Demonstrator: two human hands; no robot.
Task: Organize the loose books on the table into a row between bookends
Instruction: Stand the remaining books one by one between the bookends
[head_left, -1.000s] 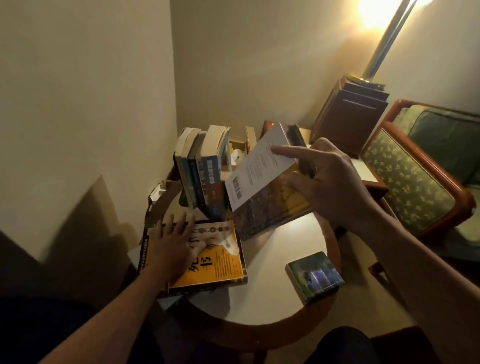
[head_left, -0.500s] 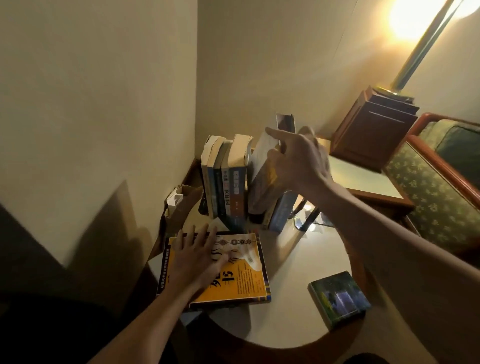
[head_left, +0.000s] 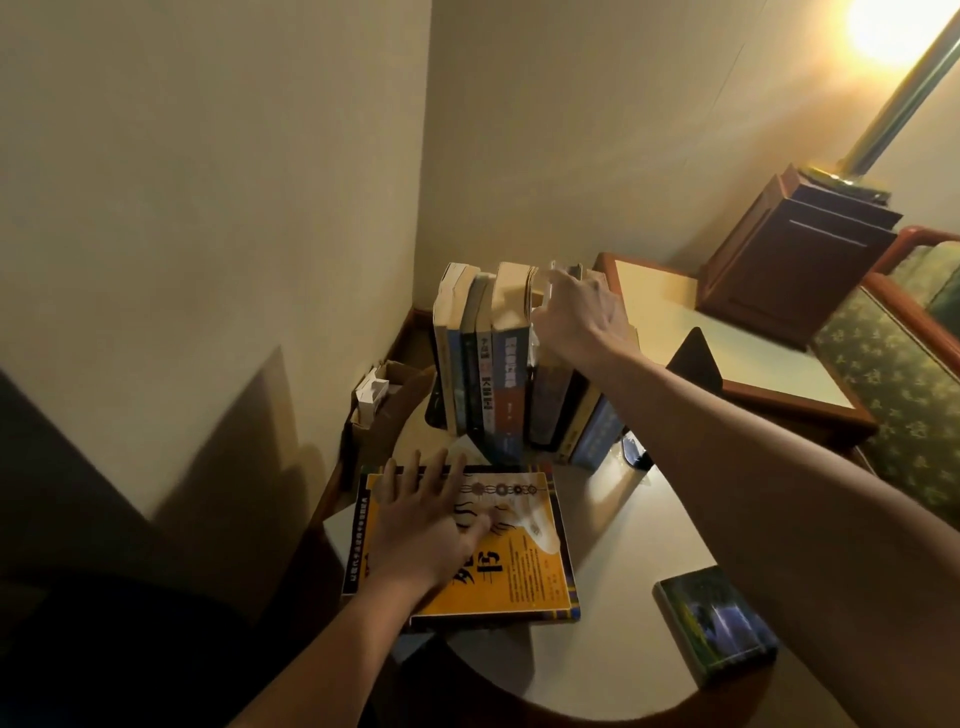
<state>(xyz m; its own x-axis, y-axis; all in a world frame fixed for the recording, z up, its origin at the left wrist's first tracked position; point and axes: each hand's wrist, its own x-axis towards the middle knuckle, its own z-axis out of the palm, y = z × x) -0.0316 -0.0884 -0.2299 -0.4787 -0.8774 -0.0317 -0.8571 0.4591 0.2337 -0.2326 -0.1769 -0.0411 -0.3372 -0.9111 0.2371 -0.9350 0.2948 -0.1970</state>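
At the far side of the bench (head_left: 623, 561) my right hand (head_left: 582, 317) grips the top of a dark book (head_left: 550, 400) at the right end of the row (head_left: 480, 374). Nearer, my left hand (head_left: 431, 519) rests flat on the yellow book (head_left: 519, 561), fingers spread.

The bare left forearm (head_left: 322, 649) rises from the bottom centre of the frame toward the middle. Its left hand (head_left: 431, 525) lies palm down, fingers straight and spread, resting flat on a yellow-covered paperback book (head_left: 519, 566). The bare right forearm (head_left: 779, 467) crosses from the lower right edge up to the centre. The right hand (head_left: 582, 317) is seen from the back, wrist slightly bent, fingers (head_left: 553, 278) curled over the top edge of an upright dark-covered paperback book (head_left: 550, 400).
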